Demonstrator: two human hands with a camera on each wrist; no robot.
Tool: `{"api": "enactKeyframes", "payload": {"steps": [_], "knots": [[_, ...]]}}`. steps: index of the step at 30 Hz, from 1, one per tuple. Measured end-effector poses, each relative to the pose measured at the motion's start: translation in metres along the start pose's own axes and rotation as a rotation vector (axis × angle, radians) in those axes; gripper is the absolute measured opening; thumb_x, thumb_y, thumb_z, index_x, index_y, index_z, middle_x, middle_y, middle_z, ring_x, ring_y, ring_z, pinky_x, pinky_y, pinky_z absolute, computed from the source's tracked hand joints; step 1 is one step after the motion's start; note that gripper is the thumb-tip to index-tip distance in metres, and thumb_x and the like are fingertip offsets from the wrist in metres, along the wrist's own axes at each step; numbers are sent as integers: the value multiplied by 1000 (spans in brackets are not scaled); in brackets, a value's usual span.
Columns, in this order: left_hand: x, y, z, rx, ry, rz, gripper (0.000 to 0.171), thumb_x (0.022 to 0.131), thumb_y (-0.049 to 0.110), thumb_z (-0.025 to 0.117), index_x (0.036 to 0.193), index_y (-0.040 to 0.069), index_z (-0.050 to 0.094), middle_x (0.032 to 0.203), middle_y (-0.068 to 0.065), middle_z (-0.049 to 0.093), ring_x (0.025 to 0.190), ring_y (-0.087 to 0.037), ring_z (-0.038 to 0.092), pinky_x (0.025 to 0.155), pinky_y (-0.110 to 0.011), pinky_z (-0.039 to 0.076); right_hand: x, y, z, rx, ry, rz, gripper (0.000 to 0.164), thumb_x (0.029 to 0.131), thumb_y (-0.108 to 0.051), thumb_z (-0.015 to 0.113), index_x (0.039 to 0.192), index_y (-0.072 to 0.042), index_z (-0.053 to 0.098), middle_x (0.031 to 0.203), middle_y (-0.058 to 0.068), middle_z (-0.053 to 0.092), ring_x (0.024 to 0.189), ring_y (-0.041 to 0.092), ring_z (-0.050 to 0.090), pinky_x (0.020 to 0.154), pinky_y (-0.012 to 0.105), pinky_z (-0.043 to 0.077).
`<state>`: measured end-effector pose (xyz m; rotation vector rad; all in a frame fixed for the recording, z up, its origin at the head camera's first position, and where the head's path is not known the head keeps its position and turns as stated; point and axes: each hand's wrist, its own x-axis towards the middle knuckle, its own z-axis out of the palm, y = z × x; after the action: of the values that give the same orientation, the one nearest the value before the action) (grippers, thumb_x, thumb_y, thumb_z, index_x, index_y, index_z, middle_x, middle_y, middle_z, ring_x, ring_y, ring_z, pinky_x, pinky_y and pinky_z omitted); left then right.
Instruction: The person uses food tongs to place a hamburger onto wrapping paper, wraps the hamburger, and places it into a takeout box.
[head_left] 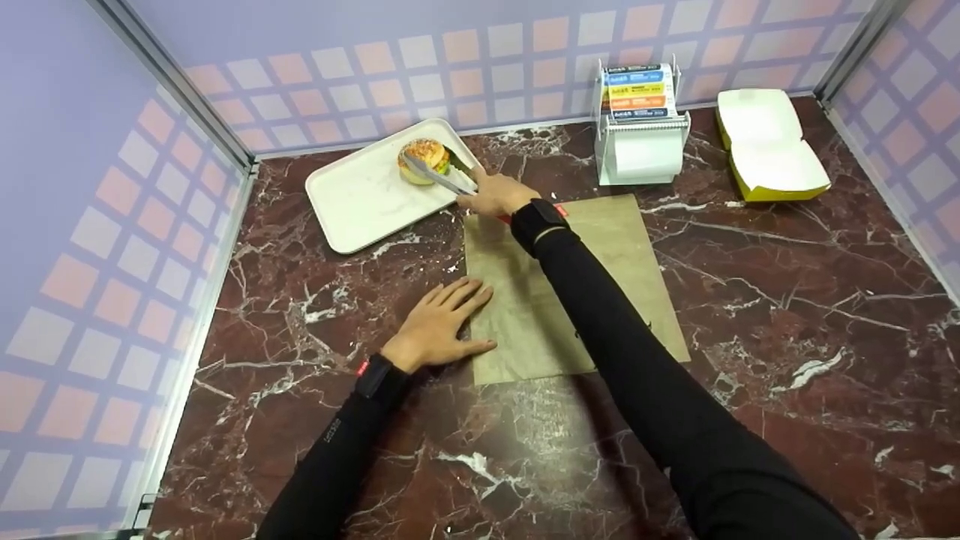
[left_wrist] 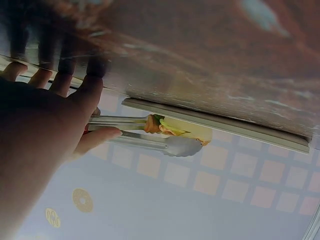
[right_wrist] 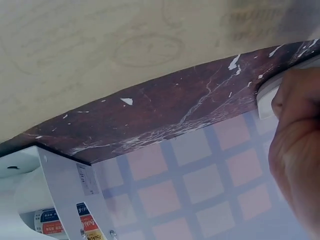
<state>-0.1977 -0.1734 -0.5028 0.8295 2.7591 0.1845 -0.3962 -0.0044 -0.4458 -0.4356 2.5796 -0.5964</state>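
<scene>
My right hand [head_left: 501, 195] grips metal tongs [head_left: 444, 181] at the near right edge of a white rectangular tray [head_left: 352, 202]. The tong tips lie on both sides of a burger [head_left: 426, 152], a browned bun with green leaf and orange filling; the left wrist view shows the bun [left_wrist: 204, 133] between them. My left hand [head_left: 435, 326] rests with fingers spread, palm down, its fingertips at the left edge of a square sheet of brown paper [head_left: 622, 277]. In the right wrist view my curled right hand [right_wrist: 300, 145] hides the tongs.
A dispenser [head_left: 645, 154] with a white roll and colourful labels stands behind the paper. Right of it sits an open yellow-and-white takeaway box [head_left: 780, 165]. Tiled-pattern walls [head_left: 420, 52] border the dark red marble counter [head_left: 810, 300]. Crumbs lie between tray and paper.
</scene>
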Motion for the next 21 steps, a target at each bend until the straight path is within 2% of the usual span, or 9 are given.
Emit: {"api": "enactKeyframes", "payload": {"steps": [4,8,13,21], "knots": [[1,1,-1,-1,10,8,89,97,70,50,166,21,22,174,-6,19,161,-28,13,132,-51,9,0,0,2,7,54,-29,68,106,-50,45,158,-8,29,148,27,53,125,37,58,107,50,50],[2,1,-1,-7,9,4,89,96,70,51,166,23,21,174,-5,20,162,-25,13,132,-48,10,0,3,6,12,103,-87,56,108,-42,45,149,-4,39,138,26,58,118,36,60,103,47,50],[2,0,0,-5,8,2,90,96,71,50,167,24,21,174,-4,19,162,-25,13,133,-48,9,0,6,10,7,147,-124,53,109,-41,46,145,-2,43,133,28,60,118,38,61,101,48,50],[0,-1,1,-16,1,-4,90,96,70,50,167,24,20,174,-4,18,162,-25,11,133,-49,7,-5,17,8,27,186,-133,61,108,-41,49,151,0,38,134,30,61,123,40,62,104,51,51]]}}
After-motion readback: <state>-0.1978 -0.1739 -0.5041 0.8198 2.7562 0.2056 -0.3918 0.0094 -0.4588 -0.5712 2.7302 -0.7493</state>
